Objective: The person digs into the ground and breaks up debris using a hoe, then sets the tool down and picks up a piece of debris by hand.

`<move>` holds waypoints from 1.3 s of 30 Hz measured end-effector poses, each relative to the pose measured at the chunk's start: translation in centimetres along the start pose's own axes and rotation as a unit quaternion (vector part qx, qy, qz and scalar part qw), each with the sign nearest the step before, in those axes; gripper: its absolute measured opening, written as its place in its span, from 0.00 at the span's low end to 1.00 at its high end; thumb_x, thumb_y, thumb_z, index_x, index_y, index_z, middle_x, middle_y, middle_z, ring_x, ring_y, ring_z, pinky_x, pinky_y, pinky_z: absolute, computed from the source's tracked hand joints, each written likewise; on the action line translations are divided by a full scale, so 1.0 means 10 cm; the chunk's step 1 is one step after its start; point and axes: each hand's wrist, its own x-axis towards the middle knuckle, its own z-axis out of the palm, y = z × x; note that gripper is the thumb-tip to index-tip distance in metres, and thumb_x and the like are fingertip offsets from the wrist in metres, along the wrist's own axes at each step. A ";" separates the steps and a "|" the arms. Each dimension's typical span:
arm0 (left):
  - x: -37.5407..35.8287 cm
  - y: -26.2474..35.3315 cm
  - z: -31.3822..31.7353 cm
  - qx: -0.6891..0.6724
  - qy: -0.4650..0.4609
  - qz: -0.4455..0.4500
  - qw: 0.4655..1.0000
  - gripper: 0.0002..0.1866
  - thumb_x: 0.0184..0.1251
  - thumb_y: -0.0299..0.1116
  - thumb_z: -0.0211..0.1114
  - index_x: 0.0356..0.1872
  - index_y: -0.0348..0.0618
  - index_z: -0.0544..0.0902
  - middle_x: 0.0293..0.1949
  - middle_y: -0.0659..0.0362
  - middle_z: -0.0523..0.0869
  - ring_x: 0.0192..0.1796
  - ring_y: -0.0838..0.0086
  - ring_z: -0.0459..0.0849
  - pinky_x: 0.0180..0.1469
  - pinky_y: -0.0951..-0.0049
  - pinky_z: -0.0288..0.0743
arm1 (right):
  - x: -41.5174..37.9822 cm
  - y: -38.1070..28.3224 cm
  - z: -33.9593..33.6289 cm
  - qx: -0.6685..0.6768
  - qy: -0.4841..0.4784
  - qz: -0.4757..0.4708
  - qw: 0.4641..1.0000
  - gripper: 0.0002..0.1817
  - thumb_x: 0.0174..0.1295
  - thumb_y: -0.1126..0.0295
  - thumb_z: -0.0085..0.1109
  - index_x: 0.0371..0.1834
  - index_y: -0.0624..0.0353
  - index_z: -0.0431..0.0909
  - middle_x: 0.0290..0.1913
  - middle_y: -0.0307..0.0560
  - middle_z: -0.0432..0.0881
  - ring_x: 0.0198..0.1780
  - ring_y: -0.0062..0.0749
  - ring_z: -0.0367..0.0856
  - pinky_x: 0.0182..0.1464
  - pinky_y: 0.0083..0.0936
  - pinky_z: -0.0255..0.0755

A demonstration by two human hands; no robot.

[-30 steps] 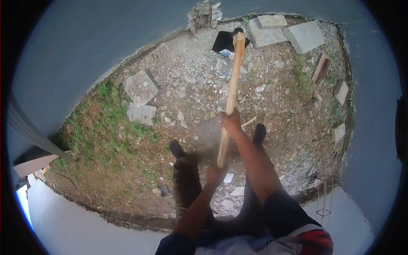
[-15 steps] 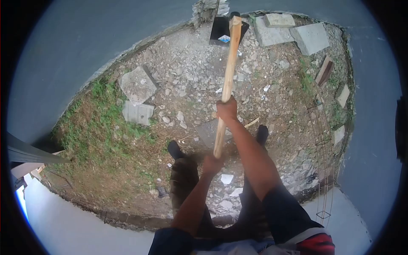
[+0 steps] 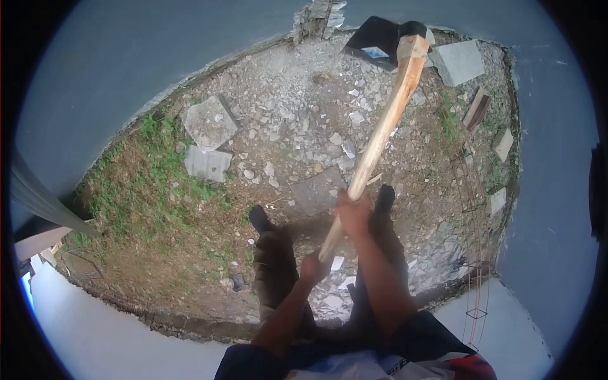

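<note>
A hoe (image 3: 382,136) with a pale wooden handle slants away from my body, up and to the right. Its black blade (image 3: 378,39) carries a small blue-and-white label and appears over the far rubble near the wall. My left hand (image 3: 313,268) is closed round the butt end of the handle. Higher up the shaft, my right hand (image 3: 354,213) grips it too, fingers wrapped round the wood. Below the tool, broken stones and soil (image 3: 297,120) cover the ground, with a flat grey slab (image 3: 318,190) just in front of my feet.
Concrete blocks (image 3: 210,123) lie to the left beside grass (image 3: 152,164). Another concrete block (image 3: 457,63) rests at the back right, near a brown-faced brick (image 3: 477,109). A thin rebar cage (image 3: 476,234) runs along the right. Grey walls (image 3: 554,158) enclose the ground.
The hoe's head has swung right and now looks larger. Both my hands have moved lower in view toward my body, still gripping the handle. The ground below the blade's former place shows.
</note>
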 end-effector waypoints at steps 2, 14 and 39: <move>0.77 0.03 -0.28 0.026 0.006 -0.017 1.000 0.21 0.59 0.48 0.70 0.43 0.39 0.85 0.31 0.41 0.87 0.39 0.48 0.88 0.38 0.55 0.80 | 0.59 -0.22 0.38 0.016 0.011 -0.074 0.997 0.10 0.62 0.81 0.57 0.43 0.65 0.66 0.19 0.41 0.72 0.13 0.24 0.71 0.14 0.25 0.67; -0.96 -0.53 0.25 0.079 0.006 -0.082 0.993 0.20 0.62 0.44 0.70 0.46 0.38 0.84 0.32 0.43 0.88 0.40 0.51 0.89 0.39 0.56 0.82 | -0.77 0.34 -0.13 -0.026 -0.008 0.115 0.993 0.16 0.60 0.84 0.56 0.49 0.61 0.66 0.23 0.42 0.74 0.14 0.23 0.73 0.15 0.23 0.67; 0.90 0.43 -0.78 -0.005 0.079 0.029 0.996 0.16 0.59 0.40 0.70 0.39 0.37 0.84 0.28 0.46 0.87 0.34 0.60 0.90 0.39 0.62 0.80 | 0.97 -0.46 0.81 0.011 -0.013 -0.017 1.000 0.07 0.60 0.79 0.58 0.37 0.65 0.69 0.20 0.42 0.72 0.13 0.28 0.72 0.14 0.29 0.68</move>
